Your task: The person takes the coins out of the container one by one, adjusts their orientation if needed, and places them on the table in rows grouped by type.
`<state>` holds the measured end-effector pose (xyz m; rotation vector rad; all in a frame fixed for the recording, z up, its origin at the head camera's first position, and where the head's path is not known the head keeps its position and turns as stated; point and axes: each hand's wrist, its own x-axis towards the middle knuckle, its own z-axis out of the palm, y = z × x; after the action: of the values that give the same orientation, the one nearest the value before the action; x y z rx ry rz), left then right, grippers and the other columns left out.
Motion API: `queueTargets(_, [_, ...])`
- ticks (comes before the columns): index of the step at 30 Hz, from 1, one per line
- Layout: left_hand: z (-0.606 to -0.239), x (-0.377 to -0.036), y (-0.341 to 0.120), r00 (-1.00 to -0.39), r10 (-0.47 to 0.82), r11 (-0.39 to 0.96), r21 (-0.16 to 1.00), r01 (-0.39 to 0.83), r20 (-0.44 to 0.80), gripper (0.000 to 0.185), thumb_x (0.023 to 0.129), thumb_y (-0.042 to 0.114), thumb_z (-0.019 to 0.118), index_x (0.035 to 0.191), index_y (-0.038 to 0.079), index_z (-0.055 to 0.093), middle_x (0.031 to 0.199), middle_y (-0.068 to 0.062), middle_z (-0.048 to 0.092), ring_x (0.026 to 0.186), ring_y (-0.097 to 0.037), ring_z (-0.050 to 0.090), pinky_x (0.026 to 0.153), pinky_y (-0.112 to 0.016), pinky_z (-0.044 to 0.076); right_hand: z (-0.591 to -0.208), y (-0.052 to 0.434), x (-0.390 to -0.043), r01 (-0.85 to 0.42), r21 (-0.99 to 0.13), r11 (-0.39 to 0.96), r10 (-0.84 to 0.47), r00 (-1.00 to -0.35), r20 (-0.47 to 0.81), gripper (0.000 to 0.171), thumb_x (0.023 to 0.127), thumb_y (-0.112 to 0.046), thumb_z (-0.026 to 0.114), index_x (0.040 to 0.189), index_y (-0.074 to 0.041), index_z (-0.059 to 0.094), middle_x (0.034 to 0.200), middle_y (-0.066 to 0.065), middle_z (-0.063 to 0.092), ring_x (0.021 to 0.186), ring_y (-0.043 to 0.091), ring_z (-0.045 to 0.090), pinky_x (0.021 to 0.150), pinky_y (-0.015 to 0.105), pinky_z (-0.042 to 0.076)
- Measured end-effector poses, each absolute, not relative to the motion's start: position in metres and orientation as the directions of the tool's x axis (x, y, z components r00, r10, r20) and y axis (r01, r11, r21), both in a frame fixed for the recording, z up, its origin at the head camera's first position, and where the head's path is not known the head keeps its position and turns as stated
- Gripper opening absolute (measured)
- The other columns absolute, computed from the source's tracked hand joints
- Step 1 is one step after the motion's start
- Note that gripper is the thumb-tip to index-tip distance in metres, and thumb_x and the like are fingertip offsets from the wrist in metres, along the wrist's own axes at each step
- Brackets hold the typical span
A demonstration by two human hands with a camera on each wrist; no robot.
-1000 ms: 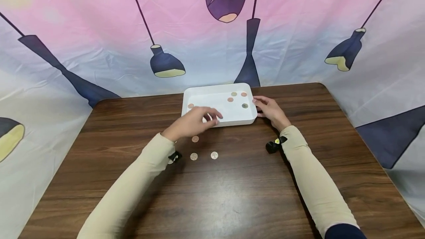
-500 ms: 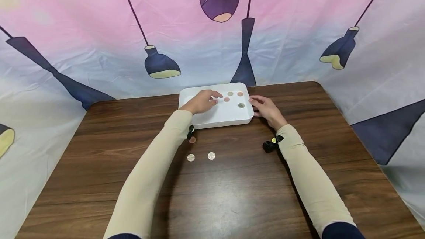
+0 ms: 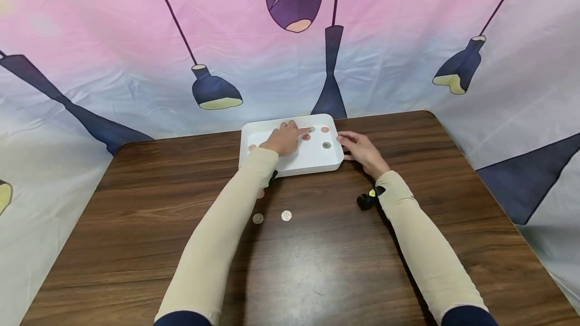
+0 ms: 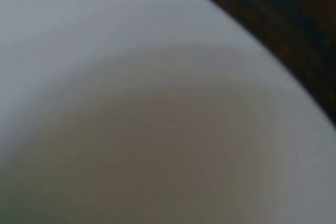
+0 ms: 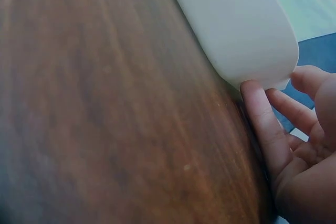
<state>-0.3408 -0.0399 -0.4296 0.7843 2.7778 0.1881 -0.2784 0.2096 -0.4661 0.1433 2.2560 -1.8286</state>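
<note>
1. Wooden table (image 3: 317, 265), with a lamp-print cloth backdrop (image 3: 136, 39) round its far sides.
2. White tray (image 3: 312, 169) sat at 12 o'clock on the table, with several coins in it: one at the tray's 1 o'clock (image 3: 324, 129), a dark one at 3 o'clock (image 3: 327, 145), and one at 9 o'clock (image 3: 251, 148).
3. Left hand (image 3: 285, 140) was inside the tray, toward 12 o'clock, with a fingertip by the coins there. I couldn't tell its grip: the knuckles hid whether a coin was pinched or already let go. The left wrist view showed only white blur.
4. Right hand (image 3: 360, 150) was at the tray's 3 o'clock wall, grip apart. Its fingers (image 5: 262, 119) lay relaxed against the wall, bracing it and clamping nothing.
5. Two loose coins (image 3: 258, 219) (image 3: 286, 215) lay on the table at 6 o'clock of the tray. A third (image 3: 260, 194) was half hidden by the left sleeve.
6. Judgement: this was the drop-off step of moving coins from the table into the tray.
7. The next move would call for lifting the left hand over the near wall and getting a fingertip pinch on a flat coin. The right hand would need to keep the tray from sliding.
</note>
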Motion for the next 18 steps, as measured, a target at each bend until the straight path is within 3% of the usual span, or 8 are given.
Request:
queueTargets(5, [-0.428,-0.337,-0.053,-0.854,0.484,0.868,0.230,0.440,-0.192,0.054,0.113,0.008,0.035,0.161,0.030,0.045,0.138,-0.022,0.050,0.116,-0.032,0.044,0.101,-0.049,0.045,-0.466,0.207,-0.279,0.220,-0.950,0.222,-0.089,-0.966,-0.245,0.054,0.111,-0.036,0.056,0.159,-0.012,0.048,0.152,0.016,0.053,0.128,0.032,0.059,0.084,0.024,0.059])
queueTargets(11, [-0.421,-0.325,-0.073,-0.866,0.449,0.887,0.226,0.403,-0.218,0.053,0.112,0.005,0.039,0.159,0.026,0.048,0.139,-0.025,0.051,0.120,-0.036,0.048,0.099,-0.050,0.046,-0.464,0.209,-0.278,0.228,-0.951,0.209,-0.099,-0.963,-0.252,0.054,0.112,-0.035,0.054,0.159,-0.012,0.047,0.154,0.016,0.051,0.132,0.032,0.058,0.086,0.024,0.059])
queueTargets(16, [-0.417,-0.317,-0.086,-0.854,0.473,0.873,0.244,0.422,-0.217,0.050,0.112,0.003,0.039,0.158,0.018,0.050,0.147,-0.026,0.052,0.133,-0.036,0.051,0.100,-0.046,0.045,-0.463,0.211,-0.278,0.226,-0.950,0.217,-0.100,-0.963,-0.252,0.055,0.112,-0.037,0.054,0.160,-0.013,0.046,0.157,0.014,0.049,0.134,0.032,0.057,0.089,0.025,0.058])
queueTargets(18, [-0.416,-0.315,-0.090,-0.843,0.489,0.860,0.286,0.423,-0.224,0.048,0.112,0.002,0.037,0.157,0.014,0.052,0.153,-0.023,0.052,0.118,-0.031,0.057,0.092,-0.041,0.046,-0.463,0.211,-0.278,0.230,-0.948,0.219,-0.100,-0.961,-0.256,0.055,0.111,-0.038,0.055,0.160,-0.014,0.046,0.158,0.013,0.048,0.134,0.032,0.057,0.090,0.025,0.058])
